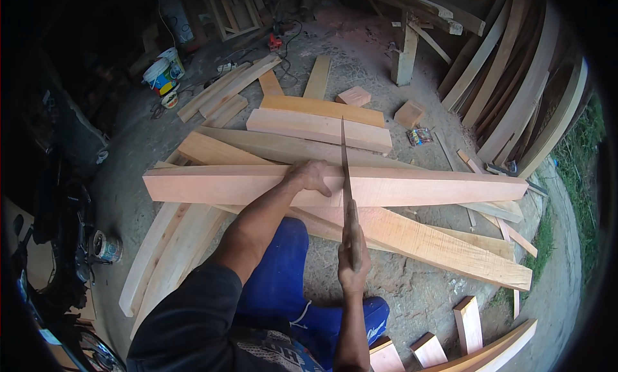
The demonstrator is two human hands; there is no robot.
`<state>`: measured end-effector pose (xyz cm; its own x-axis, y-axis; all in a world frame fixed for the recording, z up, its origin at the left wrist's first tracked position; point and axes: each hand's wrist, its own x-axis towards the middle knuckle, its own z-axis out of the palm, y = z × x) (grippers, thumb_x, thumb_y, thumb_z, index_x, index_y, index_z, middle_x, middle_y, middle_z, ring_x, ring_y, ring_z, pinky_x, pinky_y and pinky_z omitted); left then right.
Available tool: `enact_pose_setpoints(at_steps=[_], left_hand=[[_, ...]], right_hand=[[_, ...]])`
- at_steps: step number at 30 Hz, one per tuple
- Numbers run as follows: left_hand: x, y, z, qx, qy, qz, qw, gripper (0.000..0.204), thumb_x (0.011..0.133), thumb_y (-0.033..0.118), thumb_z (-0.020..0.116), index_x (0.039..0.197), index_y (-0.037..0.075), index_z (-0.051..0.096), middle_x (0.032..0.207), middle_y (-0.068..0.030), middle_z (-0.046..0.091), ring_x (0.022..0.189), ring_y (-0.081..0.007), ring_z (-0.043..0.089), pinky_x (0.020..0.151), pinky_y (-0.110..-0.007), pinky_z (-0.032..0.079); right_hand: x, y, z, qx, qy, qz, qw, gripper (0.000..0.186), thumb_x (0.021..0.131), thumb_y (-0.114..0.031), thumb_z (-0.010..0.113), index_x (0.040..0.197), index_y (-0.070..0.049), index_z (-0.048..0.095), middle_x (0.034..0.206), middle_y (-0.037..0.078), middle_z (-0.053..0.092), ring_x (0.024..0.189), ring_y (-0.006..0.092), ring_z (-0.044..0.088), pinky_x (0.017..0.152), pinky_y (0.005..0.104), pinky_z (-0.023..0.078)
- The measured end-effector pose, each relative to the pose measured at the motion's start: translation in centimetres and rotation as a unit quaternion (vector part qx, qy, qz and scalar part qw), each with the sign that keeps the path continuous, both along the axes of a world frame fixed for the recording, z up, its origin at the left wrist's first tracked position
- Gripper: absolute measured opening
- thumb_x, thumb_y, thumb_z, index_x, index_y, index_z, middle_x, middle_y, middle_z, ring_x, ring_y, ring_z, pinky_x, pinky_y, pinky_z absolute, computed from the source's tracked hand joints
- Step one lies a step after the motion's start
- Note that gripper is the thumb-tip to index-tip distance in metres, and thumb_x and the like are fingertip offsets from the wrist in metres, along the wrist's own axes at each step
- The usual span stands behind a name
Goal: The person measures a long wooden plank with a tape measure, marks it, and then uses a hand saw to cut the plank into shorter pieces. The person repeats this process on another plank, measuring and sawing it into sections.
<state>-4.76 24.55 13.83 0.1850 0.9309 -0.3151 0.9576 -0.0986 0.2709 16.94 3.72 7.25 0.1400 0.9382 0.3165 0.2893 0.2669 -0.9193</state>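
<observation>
We press our left hand [311, 177] flat on the long plank [418, 186] while our right hand [353, 259] grips the handsaw [346, 172], its blade at the plank's near edge with no cut visible yet, by our judgement.

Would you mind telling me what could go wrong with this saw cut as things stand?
1. The left hand presses the plank right beside the saw; a jump of the blade could likely cut the thumb.
2. The plank lies on a loose, uneven pile of boards, so it may rock and pinch the blade.
3. The knee sits near the cut line, under the right hand.
</observation>
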Motion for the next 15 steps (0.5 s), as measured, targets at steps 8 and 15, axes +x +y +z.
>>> enact_pose_setpoints(at_steps=[8, 15], left_hand=[[-0.5, -0.3, -1.3, 0.034, 0.027, -0.001, 0.999, 0.088, 0.064, 0.053, 0.092, 0.131, 0.003, 0.065, 0.138, -0.0167, 0.068, 0.129, -0.0355, 0.064, 0.108, -0.047, 0.050], [1.6, -1.3, 0.4, 0.002, 0.001, 0.017, 1.000, 0.094, 0.063, 0.049, 0.095, 0.137, 0.001, 0.062, 0.130, -0.0219, 0.072, 0.125, -0.0368, 0.067, 0.107, -0.047, 0.052]], right_hand=[[2.3, -11.9, -1.1, 0.023, -0.066, -0.012, 0.997, 0.060, 0.091, 0.000, 0.067, 0.149, 0.007, 0.055, 0.114, 0.021, 0.079, 0.098, 0.0261, 0.079, 0.087, 0.0355, 0.061], [-1.3, 7.7, 1.6, -0.091, 0.059, 0.041, 0.993, 0.063, 0.093, -0.006, 0.070, 0.154, -0.004, 0.055, 0.113, 0.021, 0.076, 0.096, 0.0249, 0.074, 0.089, 0.0372, 0.057]])
